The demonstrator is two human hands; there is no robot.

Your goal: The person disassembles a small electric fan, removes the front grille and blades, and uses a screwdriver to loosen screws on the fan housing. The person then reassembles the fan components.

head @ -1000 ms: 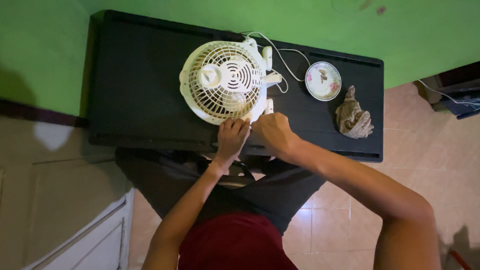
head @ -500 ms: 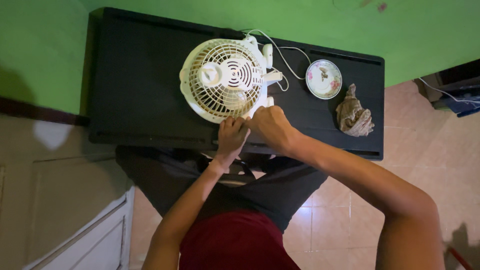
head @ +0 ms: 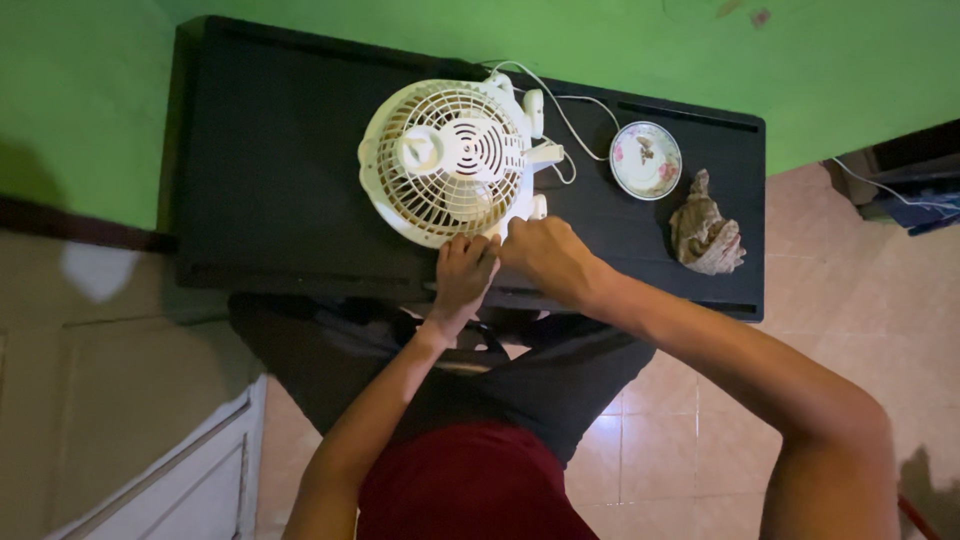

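Both hands at the near edge of a small white fan on a black table.

I see the fan [head: 447, 160] lying face up on the black table [head: 270, 170], near its middle. My left hand [head: 463, 272] touches the lower rim of the grille, fingers pressed together and curled. My right hand [head: 545, 255] is just beside it, fingers bent at the fan's edge; I cannot tell if they pinch something. A white cable [head: 570, 110] runs from the fan towards a small flowered plate [head: 646, 160]. A crumpled brown cloth [head: 705, 235] lies near the plate, at the table's right end.
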